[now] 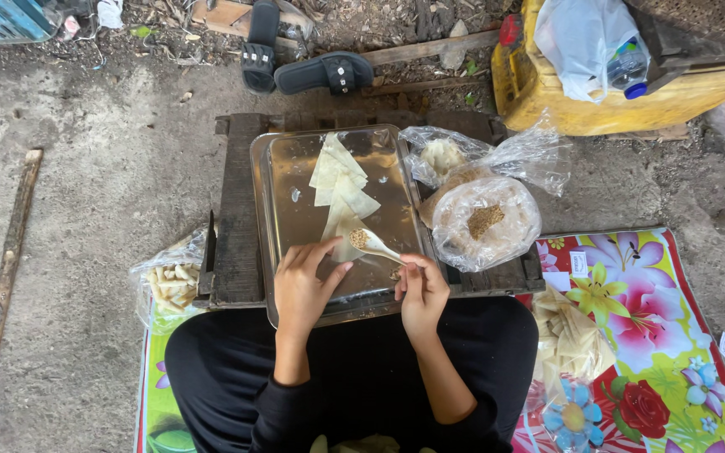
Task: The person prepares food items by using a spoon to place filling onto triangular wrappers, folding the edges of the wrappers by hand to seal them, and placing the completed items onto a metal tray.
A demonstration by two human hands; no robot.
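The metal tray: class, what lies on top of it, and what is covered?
On the metal tray lie triangular pastry sheets. The left hand presses the nearest one; the right hand holds a spoon of brown filling over it. That sheet's lower edge is hidden.

Soft, even daylight — no hard shadows. The steel tray (pixel 283 180) gives a dull glare; focus is sharp, with slight wide-angle bending at the edges.
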